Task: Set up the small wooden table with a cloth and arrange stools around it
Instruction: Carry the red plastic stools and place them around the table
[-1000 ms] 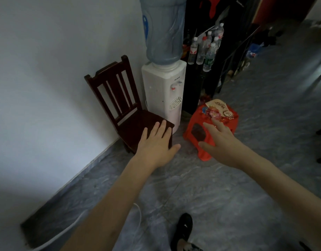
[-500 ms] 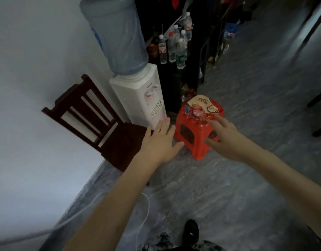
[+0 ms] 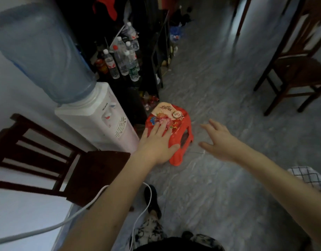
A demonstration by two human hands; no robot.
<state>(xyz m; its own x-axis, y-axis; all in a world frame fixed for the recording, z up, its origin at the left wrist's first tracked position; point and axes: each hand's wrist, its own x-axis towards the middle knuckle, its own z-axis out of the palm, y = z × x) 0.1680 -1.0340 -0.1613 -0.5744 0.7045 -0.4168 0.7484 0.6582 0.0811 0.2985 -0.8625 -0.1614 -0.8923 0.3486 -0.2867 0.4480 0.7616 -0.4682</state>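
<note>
A small red plastic stool (image 3: 181, 129) with a printed floral seat stands on the grey floor beside a water dispenser. My left hand (image 3: 157, 144) lies flat over its near left corner, fingers spread on the seat and thumb against its side, not clasped round it. My right hand (image 3: 219, 140) hovers open just right of the stool, apart from it, fingers spread. A low dark wooden chair (image 3: 94, 174) stands at the left against the wall.
The white water dispenser (image 3: 101, 120) with its blue bottle stands left of the stool. Behind it is a dark rack with several water bottles (image 3: 123, 60). A dark wooden chair (image 3: 297, 73) stands at the right. A white cable (image 3: 83, 209) crosses the floor. Checked cloth (image 3: 310, 176) shows at the right edge.
I have come closer to the stool. My left hand moved from over the dark chair's seat onto the red stool. My right hand shifted to the stool's right side.
</note>
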